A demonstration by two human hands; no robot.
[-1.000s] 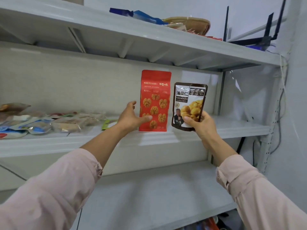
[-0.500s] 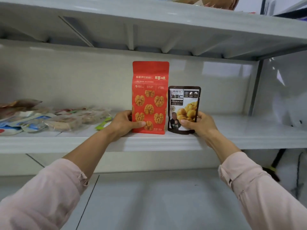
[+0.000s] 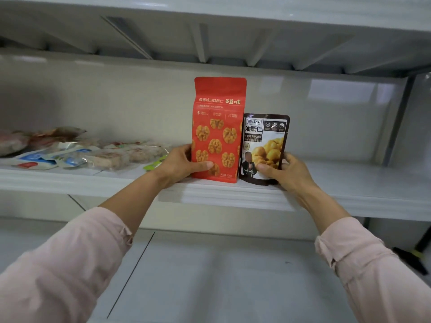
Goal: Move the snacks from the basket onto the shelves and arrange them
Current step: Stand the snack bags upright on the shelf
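On middle shelf (image 3: 349, 199): red walnut bag (image 3: 217, 127) and chestnut pouch (image 3: 265, 141) stood upright, touching. Left hand (image 3: 179, 164) gripped the bag low; right hand (image 3: 291, 173) pinched the pouch's base. Both probably light, soft, tippy; best held low.

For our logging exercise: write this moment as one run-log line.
left-hand grip: holds red walnut bag | right-hand grip: holds dark chestnut pouch | both upright, side by side on shelf

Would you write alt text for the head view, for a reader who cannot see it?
Two hands hold bags upright, side by side, on a white shelf: the left hand a tall red walnut bag, the right hand a shorter chestnut pouch. Flat wrapped snacks lie further left.
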